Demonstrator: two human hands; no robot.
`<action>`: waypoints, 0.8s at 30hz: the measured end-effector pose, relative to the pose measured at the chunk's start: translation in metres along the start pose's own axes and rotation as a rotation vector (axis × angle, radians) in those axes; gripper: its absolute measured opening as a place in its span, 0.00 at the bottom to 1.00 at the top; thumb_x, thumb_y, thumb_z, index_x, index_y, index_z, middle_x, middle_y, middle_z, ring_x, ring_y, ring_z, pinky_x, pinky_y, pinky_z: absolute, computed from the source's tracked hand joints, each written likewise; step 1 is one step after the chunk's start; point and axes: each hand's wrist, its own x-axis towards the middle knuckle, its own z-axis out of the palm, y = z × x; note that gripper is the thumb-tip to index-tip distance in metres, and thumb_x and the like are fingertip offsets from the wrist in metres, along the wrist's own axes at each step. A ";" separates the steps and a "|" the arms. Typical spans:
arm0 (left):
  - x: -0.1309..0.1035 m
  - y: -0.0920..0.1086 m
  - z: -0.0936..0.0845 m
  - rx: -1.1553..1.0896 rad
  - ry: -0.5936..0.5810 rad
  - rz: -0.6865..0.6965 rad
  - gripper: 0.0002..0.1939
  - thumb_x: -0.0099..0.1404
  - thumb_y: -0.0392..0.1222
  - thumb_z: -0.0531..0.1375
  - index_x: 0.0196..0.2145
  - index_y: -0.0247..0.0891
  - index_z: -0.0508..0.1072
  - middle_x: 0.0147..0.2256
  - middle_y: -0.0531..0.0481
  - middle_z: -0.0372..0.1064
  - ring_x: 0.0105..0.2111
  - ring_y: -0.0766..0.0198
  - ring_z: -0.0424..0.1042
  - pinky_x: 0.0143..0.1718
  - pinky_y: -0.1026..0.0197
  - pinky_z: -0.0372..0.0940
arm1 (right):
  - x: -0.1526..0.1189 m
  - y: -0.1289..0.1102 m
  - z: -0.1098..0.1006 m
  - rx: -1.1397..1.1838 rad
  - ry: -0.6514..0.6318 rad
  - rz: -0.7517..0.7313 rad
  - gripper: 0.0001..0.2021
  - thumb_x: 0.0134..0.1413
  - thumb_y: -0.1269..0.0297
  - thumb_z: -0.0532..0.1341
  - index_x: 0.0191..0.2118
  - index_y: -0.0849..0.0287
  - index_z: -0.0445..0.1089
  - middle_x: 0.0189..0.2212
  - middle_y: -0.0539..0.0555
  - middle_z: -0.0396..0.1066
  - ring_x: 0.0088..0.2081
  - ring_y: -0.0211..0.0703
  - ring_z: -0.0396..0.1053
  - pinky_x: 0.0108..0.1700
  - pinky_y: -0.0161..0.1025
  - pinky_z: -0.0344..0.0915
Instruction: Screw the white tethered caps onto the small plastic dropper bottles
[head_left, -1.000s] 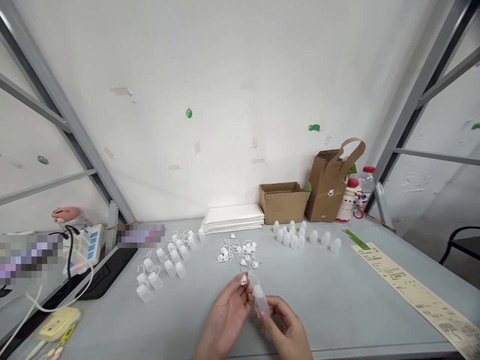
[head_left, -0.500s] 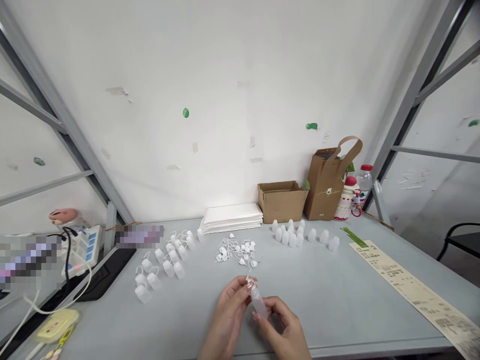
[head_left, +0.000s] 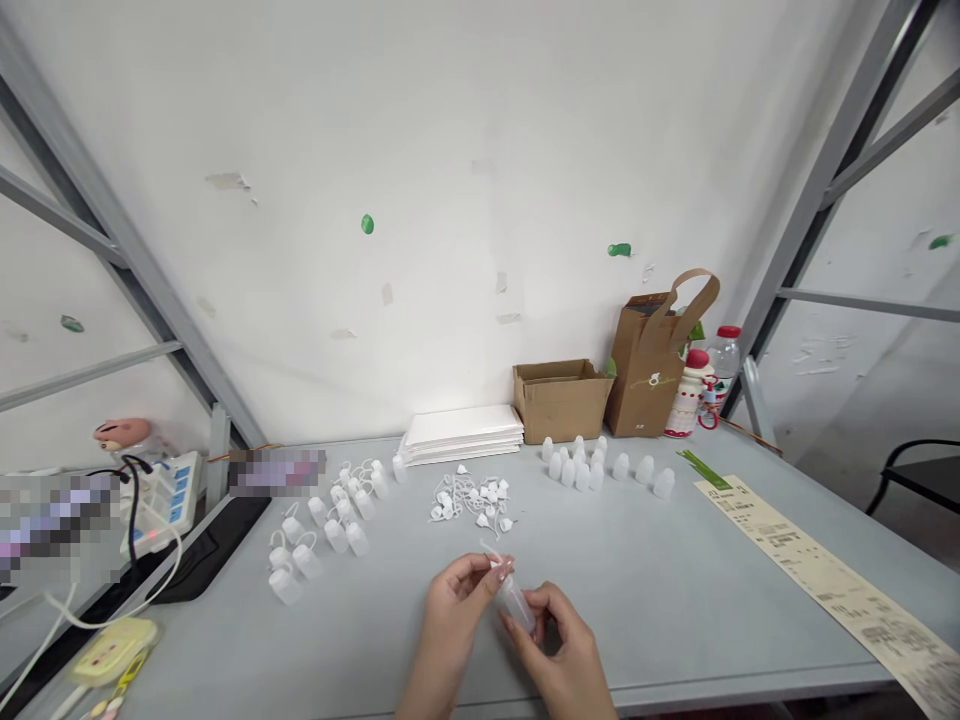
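While in two hands (head_left: 456, 612) (head_left: 559, 648), one bottle (head_left: 517, 604)

Workshop-like place, grey table (head_left: 637, 580), metal frame (head_left: 142, 260), grouped small bottles (head_left: 583, 477)

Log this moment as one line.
Left hand: pinching at top of translucent cylindrical plastic bottle | Right hand: holding bottle body | Beyond: jumbled white plastic caps

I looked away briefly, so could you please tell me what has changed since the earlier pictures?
The left hand has moved right, bringing a small white cap, held apart a second ago, to the top of the bottle, where it is now hard to make out. The bottle leans slightly more, top toward that hand. The right hand still holds the bottle; the caps in the pile, left-side bottles and right-side bottles stayed put.
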 end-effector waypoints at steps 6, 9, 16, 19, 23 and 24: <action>-0.002 0.010 0.002 0.055 -0.021 -0.008 0.13 0.43 0.49 0.67 0.23 0.36 0.77 0.33 0.41 0.78 0.37 0.53 0.73 0.40 0.57 0.65 | -0.002 0.002 0.003 -0.095 0.062 -0.094 0.13 0.50 0.53 0.59 0.25 0.57 0.67 0.18 0.46 0.59 0.21 0.36 0.57 0.23 0.31 0.58; -0.003 0.010 0.002 0.107 -0.013 0.004 0.12 0.45 0.48 0.65 0.25 0.37 0.78 0.33 0.42 0.78 0.37 0.52 0.73 0.41 0.56 0.65 | -0.004 0.002 0.004 -0.127 0.081 -0.121 0.14 0.51 0.52 0.58 0.25 0.57 0.67 0.18 0.47 0.59 0.20 0.36 0.56 0.23 0.32 0.57; 0.000 0.008 0.001 0.084 -0.038 0.036 0.09 0.46 0.45 0.65 0.23 0.38 0.78 0.34 0.42 0.78 0.39 0.51 0.73 0.43 0.54 0.64 | 0.000 -0.002 -0.003 -0.020 -0.025 0.014 0.12 0.47 0.54 0.61 0.25 0.58 0.68 0.19 0.46 0.59 0.22 0.37 0.57 0.26 0.32 0.57; 0.001 0.009 0.000 0.028 -0.073 0.010 0.10 0.47 0.46 0.65 0.25 0.37 0.78 0.35 0.42 0.78 0.40 0.52 0.73 0.45 0.55 0.64 | 0.008 -0.008 -0.011 0.157 -0.233 0.145 0.15 0.48 0.51 0.60 0.29 0.60 0.70 0.19 0.47 0.61 0.24 0.38 0.59 0.27 0.32 0.58; 0.002 0.007 0.002 -0.012 -0.070 0.005 0.11 0.48 0.45 0.65 0.29 0.37 0.78 0.35 0.42 0.78 0.40 0.53 0.73 0.45 0.55 0.64 | 0.016 -0.015 -0.016 0.337 -0.328 0.203 0.21 0.49 0.44 0.56 0.29 0.60 0.69 0.16 0.45 0.56 0.21 0.35 0.55 0.25 0.32 0.54; 0.002 0.006 0.003 -0.030 -0.071 0.003 0.12 0.48 0.46 0.65 0.29 0.36 0.78 0.35 0.42 0.78 0.39 0.53 0.73 0.44 0.55 0.64 | 0.016 -0.015 -0.016 0.352 -0.321 0.206 0.22 0.49 0.43 0.56 0.28 0.60 0.68 0.16 0.44 0.54 0.20 0.35 0.53 0.25 0.32 0.53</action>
